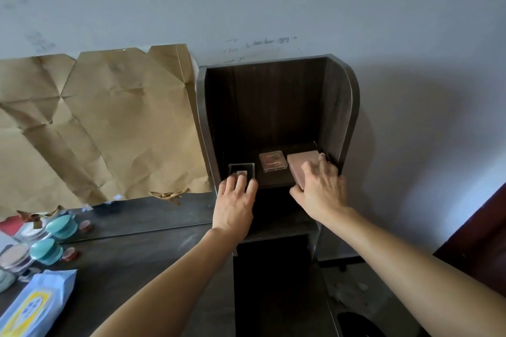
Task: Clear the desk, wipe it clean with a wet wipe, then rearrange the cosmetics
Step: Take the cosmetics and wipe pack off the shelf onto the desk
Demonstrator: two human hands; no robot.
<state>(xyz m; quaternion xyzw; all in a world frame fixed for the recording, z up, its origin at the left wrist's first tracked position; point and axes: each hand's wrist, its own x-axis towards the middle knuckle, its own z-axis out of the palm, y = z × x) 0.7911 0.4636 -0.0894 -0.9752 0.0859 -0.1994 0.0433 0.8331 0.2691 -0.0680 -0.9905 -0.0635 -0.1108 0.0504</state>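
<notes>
Reaching into a dark wooden shelf unit (339, 107), both hands are on cosmetics that lie in a row on its upper board. The left hand (236, 197) is palm down, and its fingers (242, 178), almost straight, touch the front edge of a small clear case (241, 168) without closing around it. At 3 o'clock from this case, a little apart, lies a brown compact (273, 161) with a transparent lid. Just beside the compact, again at 3 o'clock, is a pink box (299, 163). The right hand (320, 186) grips this box: the thumb is at its near corner and the fingers are curled over its top to the far side, close to the right wall of the shelf.

The shelf unit stands at the right end of the dark bench (131, 268). At 8 o'clock from the hands, near the left edge of the view, two teal jars (46, 250) stand on the bench, and a wet wipe pack (35, 306) lies at 6 o'clock from them. Wrinkled brown paper (104, 123) covers the surface behind the bench, at 9 o'clock from the shelf.
</notes>
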